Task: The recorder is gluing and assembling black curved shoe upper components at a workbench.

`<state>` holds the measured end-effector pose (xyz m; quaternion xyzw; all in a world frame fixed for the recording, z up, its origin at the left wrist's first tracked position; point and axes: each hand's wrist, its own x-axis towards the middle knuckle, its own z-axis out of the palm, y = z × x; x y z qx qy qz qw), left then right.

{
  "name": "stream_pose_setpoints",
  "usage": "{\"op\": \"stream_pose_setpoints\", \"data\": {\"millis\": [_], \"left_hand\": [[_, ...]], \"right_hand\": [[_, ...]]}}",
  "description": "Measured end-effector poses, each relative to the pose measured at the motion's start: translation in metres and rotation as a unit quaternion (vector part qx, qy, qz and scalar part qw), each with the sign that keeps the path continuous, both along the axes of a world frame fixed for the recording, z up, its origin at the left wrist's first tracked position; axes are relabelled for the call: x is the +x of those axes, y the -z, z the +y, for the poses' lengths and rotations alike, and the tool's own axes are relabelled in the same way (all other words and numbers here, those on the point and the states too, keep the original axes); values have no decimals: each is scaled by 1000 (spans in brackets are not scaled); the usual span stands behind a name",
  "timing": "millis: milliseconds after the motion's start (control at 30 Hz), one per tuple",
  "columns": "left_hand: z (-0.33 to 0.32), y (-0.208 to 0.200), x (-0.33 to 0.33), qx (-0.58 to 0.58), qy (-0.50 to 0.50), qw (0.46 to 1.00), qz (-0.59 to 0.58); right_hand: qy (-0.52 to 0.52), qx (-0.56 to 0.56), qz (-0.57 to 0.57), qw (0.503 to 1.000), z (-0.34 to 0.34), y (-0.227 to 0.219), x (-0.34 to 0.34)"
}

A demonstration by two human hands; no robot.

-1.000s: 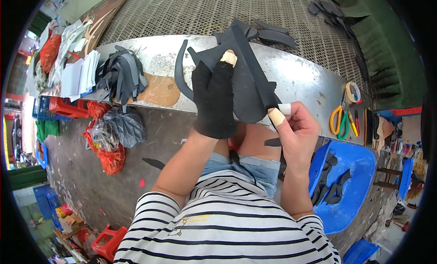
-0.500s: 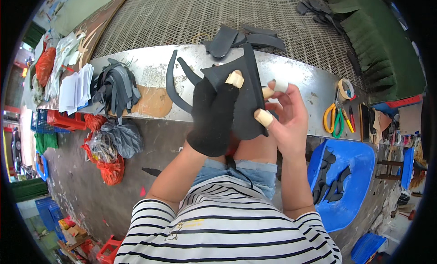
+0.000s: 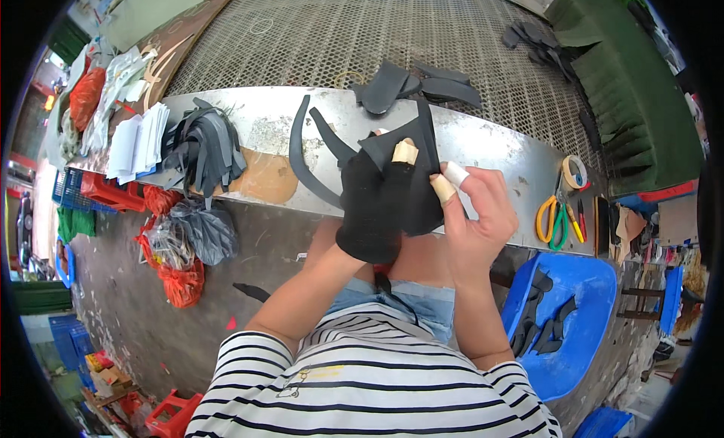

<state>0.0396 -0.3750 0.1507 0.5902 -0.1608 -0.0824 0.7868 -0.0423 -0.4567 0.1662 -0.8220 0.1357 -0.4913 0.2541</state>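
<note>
Above my lap, at the metal bench's near edge, my left hand wears a black glove with a taped thumb. It is closed on a curved black sheet piece, like a shoe upper, and covers much of it. The thumb lies flat on its top face. My right hand is bare, with tape on its thumb and index tips. These two tips pinch the piece's right edge. Just left of the glove a curved black strip lies on the bench, beside a shorter dark strip partly hidden by the glove.
Sole-shaped black pieces lie at the bench's back edge by the mesh surface. Dark strips and white sheets are at left. Scissors and a tape roll lie right, above a blue tub.
My right thumb and index finger have come closer together at the edge of the black piece. The piece has turned slightly in my hands, and the whole view has shifted a little.
</note>
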Motion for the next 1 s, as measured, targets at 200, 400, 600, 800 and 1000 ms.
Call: {"op": "stream_pose_setpoints", "data": {"millis": [200, 400, 600, 800, 1000], "left_hand": [[11, -12, 5, 16, 112, 993, 21], [11, -16, 3, 103, 111, 980, -131], [15, -9, 4, 100, 123, 958, -241], [17, -9, 5, 85, 171, 946, -261], [20, -14, 12, 95, 219, 927, -289]], "right_hand": [[-261, 440, 66, 857, -28, -3, -1], [-178, 275, 16, 945, -23, -11, 5], [-315, 448, -1, 837, -32, -18, 3], [-362, 466, 95, 802, -47, -22, 2], [-346, 337, 76, 872, -51, -18, 0]]}}
